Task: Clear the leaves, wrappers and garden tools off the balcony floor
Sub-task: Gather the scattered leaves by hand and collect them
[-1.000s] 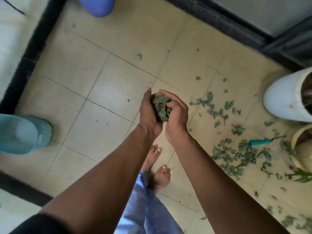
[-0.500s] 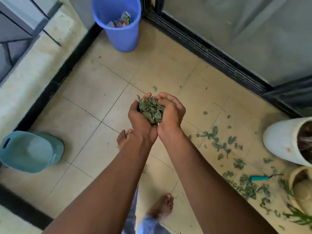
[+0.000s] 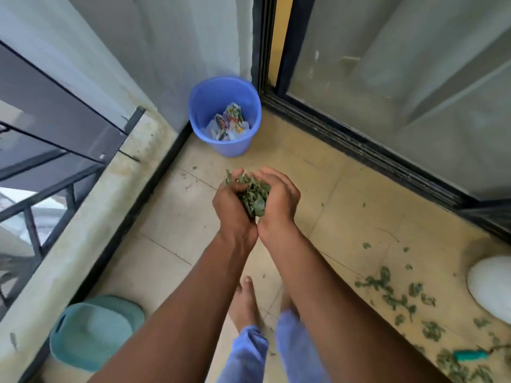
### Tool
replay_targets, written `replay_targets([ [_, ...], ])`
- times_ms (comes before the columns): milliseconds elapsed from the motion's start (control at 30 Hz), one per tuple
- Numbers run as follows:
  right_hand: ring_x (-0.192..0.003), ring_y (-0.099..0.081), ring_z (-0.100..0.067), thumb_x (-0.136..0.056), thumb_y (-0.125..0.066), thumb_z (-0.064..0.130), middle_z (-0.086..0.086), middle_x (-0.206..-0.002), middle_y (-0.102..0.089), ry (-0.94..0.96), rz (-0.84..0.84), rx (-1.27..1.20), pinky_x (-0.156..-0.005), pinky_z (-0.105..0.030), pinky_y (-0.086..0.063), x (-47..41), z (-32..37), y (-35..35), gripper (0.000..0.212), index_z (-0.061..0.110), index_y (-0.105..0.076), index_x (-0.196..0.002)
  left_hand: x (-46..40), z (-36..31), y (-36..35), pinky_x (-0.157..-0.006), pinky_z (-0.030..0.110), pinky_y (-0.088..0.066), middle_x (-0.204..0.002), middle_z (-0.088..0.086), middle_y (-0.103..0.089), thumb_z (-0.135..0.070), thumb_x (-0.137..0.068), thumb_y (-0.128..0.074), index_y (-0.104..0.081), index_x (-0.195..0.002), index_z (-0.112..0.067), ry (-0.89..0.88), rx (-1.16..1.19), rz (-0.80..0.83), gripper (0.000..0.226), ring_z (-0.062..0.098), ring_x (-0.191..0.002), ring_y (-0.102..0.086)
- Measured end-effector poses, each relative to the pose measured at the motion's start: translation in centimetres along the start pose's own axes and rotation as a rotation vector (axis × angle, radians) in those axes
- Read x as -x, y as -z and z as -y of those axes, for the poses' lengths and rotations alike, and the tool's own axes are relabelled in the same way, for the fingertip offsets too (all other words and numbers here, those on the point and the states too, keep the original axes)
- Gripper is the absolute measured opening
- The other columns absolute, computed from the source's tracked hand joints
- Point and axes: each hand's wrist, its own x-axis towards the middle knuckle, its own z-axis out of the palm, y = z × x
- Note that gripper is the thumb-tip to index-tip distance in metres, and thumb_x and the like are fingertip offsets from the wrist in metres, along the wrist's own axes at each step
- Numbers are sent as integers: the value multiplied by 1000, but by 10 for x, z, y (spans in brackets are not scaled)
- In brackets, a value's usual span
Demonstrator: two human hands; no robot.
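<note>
Leaves (image 3: 253, 196), a loose green wad, sit cupped between the two hands above the balcony floor (image 3: 318, 172), short of the blue bucket (image 3: 225, 117) in the corner. They look feather-light, limp and crumbly, so they likely need enclosing from both sides rather than squeezing, with bits prone to slip out below. The left hand (image 3: 232, 208) curls round one flank, the right hand (image 3: 278, 200) curls round the other, heels pressed together; the wad bulges up between the fingertips. Wrappers (image 3: 229, 124) already lie in the bucket. More scattered leaves (image 3: 392, 297) and a teal-handled tool (image 3: 470, 355) remain on the floor to the right.
</note>
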Motion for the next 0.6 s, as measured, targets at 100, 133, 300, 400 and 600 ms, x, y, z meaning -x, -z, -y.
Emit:
replay_targets([
  [100, -77, -72, -29, -80, -67, 0, -14, -88, -77, -2, 13, 42, -69, -36, -61, -28, 12, -39, 14, 9, -77, -85, -20, -20, -22, -105, 43, -46, -111, 17, -57, -4, -93, -33, -56, -121, -15, 24, 20, 107, 38, 31, -101, -59],
  [133, -76, -71, -30, -79, -68, 1, -14, -87, -76, -11, 16, 44, -69, -38, -61, -36, 16, -52, 12, 9, -76, -83, -31, -31, -36, -108, 42, -44, -116, 17, -60, -9, -95, -35, -57, -126, -12, 33, 27, 138, 38, 31, -104, -59],
  [300, -87, -75, -35, -81, -69, 17, -17, -101, -77, -118, 40, 27, -83, -48, -62, -75, 41, -113, 27, 4, -75, -104, -94, -49, -53, -121, 46, -37, -150, 21, -53, -36, -97, -37, -51, -147, -1, 23, -225, -7, 63, 36, -137, -53],
  [400, -108, -71, -39, -89, -63, 32, -19, -118, -73, -190, 78, 60, -99, -54, -55, -95, 58, -140, 43, 7, -70, -123, -90, 19, 59, -121, 36, -24, -159, 20, -41, -41, -105, -26, -42, -152, 2, 291, -350, -326, 66, 34, -146, -36],
  [600, -96, -66, -26, -89, -54, 49, -13, -121, -65, -338, 180, 194, -84, -44, -56, -123, 84, -166, 37, 13, -62, -97, -97, 59, 112, -121, 35, -21, -160, 20, -38, -22, -111, -36, -39, -152, 5, 301, -1158, -514, 49, 33, -149, -31],
])
